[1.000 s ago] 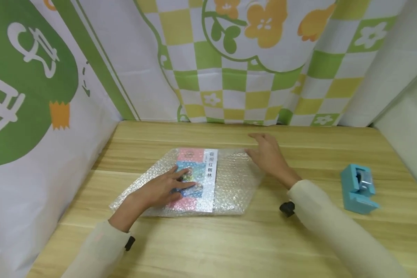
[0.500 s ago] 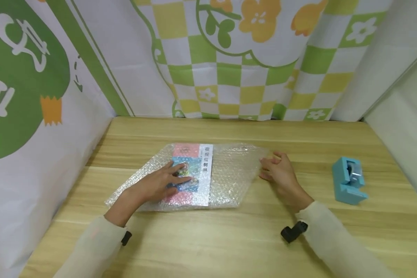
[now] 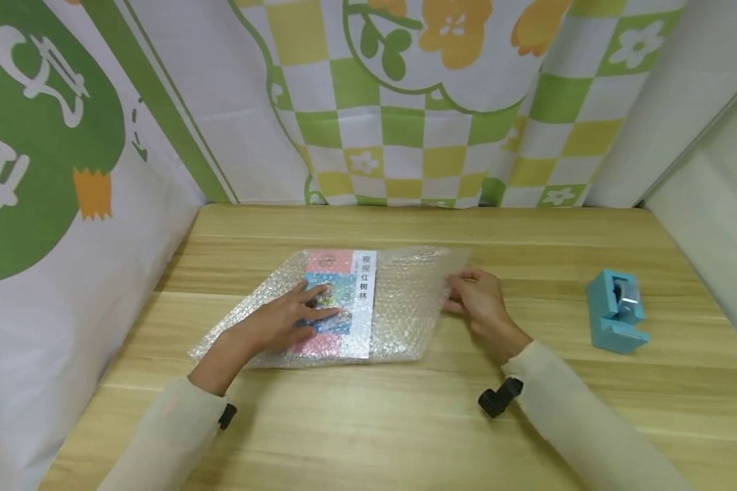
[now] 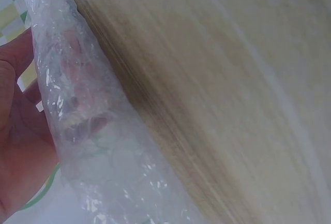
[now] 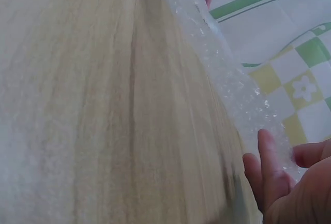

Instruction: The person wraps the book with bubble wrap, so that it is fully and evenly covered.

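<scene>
- On the white strip (image 3: 363,327) of the book (image 3: 350,294), black Chinese signs, top to bottom: 夜, then one too blurry to read, then 红, 树 and 林.
- Next to them, some marks too tiny to read; on the pink far end, a little round badge, also too tiny.
- On the green round patch (image 3: 92,146) at the left, big white signs, cut off by the edge of the view.
- For the book, long side from far to near, almost straight; top of the writing toward the checked cloth (image 3: 405,164) at the back; white strip on the right side.
- Flat on the bench (image 3: 356,423), just left of the middle, with bubble wrap (image 3: 405,307) to both sides.
- Bubbly shine over the pink parts; cannot tell about the white strip.
- With the left hand (image 3: 282,319), touches the blue cover picture, fingers spread and nearly straight, gripping nothing.
- With the right hand (image 3: 480,300), pinches the right edge of the bubble wrap.
- Farther right, a blue tape holder (image 3: 608,327) with a clear roll (image 3: 628,296) in it.
</scene>
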Tool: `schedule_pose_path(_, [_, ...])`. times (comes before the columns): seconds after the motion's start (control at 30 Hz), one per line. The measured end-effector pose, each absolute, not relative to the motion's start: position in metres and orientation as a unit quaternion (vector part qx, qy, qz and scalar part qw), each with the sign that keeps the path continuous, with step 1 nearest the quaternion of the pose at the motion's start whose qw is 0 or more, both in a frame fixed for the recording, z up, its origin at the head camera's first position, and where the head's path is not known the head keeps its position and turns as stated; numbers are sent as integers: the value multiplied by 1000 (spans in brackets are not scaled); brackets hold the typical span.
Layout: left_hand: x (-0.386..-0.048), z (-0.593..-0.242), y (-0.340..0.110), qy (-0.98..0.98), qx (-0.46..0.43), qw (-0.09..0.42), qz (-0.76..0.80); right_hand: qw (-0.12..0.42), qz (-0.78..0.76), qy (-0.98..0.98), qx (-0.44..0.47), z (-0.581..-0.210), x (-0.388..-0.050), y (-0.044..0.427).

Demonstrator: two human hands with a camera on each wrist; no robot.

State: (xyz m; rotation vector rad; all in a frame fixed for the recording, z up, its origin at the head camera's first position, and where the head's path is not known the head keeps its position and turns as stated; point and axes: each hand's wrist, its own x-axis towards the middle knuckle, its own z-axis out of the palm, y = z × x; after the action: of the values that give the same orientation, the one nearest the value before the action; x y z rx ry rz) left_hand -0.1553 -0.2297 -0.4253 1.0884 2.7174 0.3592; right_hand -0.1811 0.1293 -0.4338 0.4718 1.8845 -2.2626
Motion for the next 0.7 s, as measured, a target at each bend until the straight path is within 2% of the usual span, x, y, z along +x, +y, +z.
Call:
schedule_pose_path(0.33, [-155, -425, -228, 920, 361, 99, 119, 37, -748, 655, 106, -410, -181, 111])
schedule_pose_path(0.7, [-156, -425, -229, 919, 361, 100, 121, 52, -736, 674, 33, -377, -185, 67])
